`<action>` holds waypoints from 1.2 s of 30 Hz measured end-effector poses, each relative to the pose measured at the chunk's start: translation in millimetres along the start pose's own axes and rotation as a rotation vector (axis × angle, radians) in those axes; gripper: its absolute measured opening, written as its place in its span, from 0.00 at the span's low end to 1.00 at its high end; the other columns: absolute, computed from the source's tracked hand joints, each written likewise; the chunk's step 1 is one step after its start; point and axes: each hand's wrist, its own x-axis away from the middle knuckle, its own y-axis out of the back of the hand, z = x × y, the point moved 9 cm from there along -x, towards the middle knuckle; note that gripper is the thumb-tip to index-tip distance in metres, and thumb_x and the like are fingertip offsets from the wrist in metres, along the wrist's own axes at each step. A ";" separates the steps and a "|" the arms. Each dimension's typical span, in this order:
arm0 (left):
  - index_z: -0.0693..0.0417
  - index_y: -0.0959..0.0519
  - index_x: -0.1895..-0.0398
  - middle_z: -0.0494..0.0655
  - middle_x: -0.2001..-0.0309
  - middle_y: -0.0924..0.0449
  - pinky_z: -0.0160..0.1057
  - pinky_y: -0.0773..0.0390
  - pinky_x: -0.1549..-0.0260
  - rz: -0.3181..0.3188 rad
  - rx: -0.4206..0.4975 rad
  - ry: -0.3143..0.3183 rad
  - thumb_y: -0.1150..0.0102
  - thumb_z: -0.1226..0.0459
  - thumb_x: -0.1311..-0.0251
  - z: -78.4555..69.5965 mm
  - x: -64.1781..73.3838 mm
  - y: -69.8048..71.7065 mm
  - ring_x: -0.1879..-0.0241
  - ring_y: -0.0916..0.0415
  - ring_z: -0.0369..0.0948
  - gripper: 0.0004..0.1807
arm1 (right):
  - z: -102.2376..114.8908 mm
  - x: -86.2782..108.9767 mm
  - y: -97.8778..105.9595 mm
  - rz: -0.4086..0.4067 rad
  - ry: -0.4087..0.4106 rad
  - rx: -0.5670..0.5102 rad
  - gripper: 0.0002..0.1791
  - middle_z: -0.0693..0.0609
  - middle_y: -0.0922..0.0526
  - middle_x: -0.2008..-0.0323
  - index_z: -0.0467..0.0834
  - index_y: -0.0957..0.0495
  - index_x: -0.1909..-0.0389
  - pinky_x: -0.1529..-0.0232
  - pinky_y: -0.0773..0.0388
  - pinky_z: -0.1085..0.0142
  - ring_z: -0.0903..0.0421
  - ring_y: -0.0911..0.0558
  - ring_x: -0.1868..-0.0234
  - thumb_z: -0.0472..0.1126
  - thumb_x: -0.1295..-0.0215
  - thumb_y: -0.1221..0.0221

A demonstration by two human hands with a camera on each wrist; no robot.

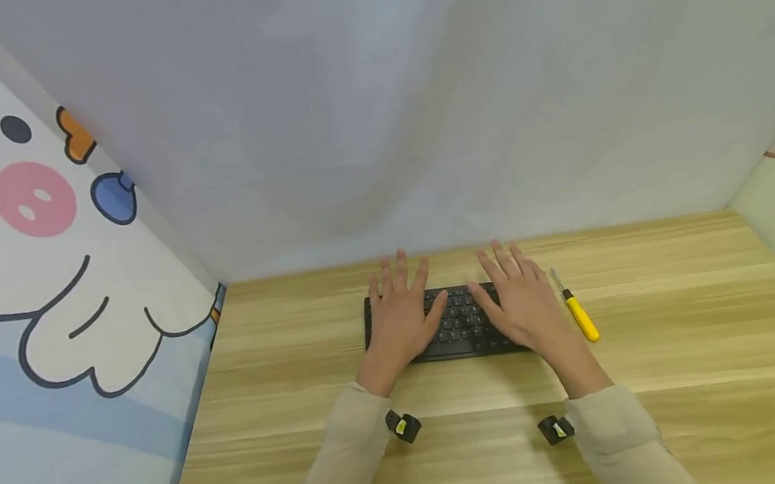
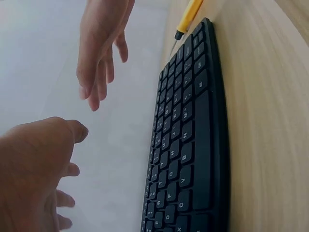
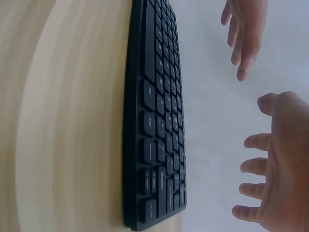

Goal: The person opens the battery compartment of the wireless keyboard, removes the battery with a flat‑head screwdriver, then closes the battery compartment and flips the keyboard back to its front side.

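Note:
A black keyboard lies on the wooden table, its keys plain in both wrist views. Above its left part hovers my left hand, fingers spread and straight, holding nothing. Over the right part is my right hand, likewise spread, with the thumb pointing toward the left one. Both wrist views show a gap between the hands and the keys. To the right of the keyboard lies a screwdriver with a yellow handle, close to my right hand but apart from it.
The wooden table ends at a pale grey wall behind the keyboard. On the left stands a panel with cartoon figures. Small black devices sit at both wrists.

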 end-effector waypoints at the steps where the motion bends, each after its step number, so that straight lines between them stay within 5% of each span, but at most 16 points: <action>1: 0.42 0.46 0.17 0.57 0.16 0.57 0.67 0.51 0.22 -0.002 -0.007 -0.014 0.62 0.39 0.23 -2.6 -0.1 -0.5 0.17 0.63 0.61 0.37 | -1.1 1.7 0.9 0.000 -0.002 0.002 0.39 0.41 0.53 0.17 0.48 0.50 0.18 0.21 0.49 0.36 0.36 0.52 0.17 0.65 0.20 0.61; 9: 0.40 0.43 0.19 0.52 0.18 0.48 0.64 0.43 0.23 -0.008 -0.086 -0.124 0.58 0.38 0.25 -25.7 0.4 -12.5 0.18 0.50 0.58 0.37 | -12.4 17.5 5.9 -0.033 -0.029 -0.006 0.38 0.39 0.43 0.20 0.47 0.44 0.19 0.26 0.45 0.29 0.33 0.44 0.20 0.63 0.21 0.55; 21: 0.40 0.38 0.22 0.48 0.20 0.41 0.57 0.40 0.23 0.042 -0.099 -0.168 0.52 0.34 0.31 -50.0 -4.4 -34.6 0.20 0.44 0.52 0.40 | -27.0 34.7 18.7 -0.187 -0.051 -0.012 0.28 0.35 0.23 0.34 0.37 0.27 0.32 0.35 0.28 0.36 0.31 0.25 0.34 0.51 0.23 0.48; 31: 0.44 0.36 0.23 0.46 0.25 0.33 0.51 0.34 0.25 0.057 -0.077 -0.207 0.45 0.32 0.36 -69.5 -12.5 -55.3 0.26 0.34 0.46 0.44 | -52.6 45.4 18.5 -0.193 -0.124 -0.075 0.24 0.32 0.21 0.38 0.34 0.24 0.37 0.36 0.27 0.36 0.29 0.25 0.36 0.46 0.26 0.43; 36: 0.44 0.39 0.22 0.45 0.24 0.36 0.50 0.37 0.24 0.097 -0.063 -0.199 0.44 0.30 0.40 -74.5 -15.7 -67.5 0.24 0.36 0.45 0.48 | -63.8 52.8 21.3 -0.229 -0.140 -0.112 0.20 0.32 0.17 0.48 0.32 0.20 0.44 0.45 0.21 0.38 0.31 0.20 0.46 0.42 0.28 0.42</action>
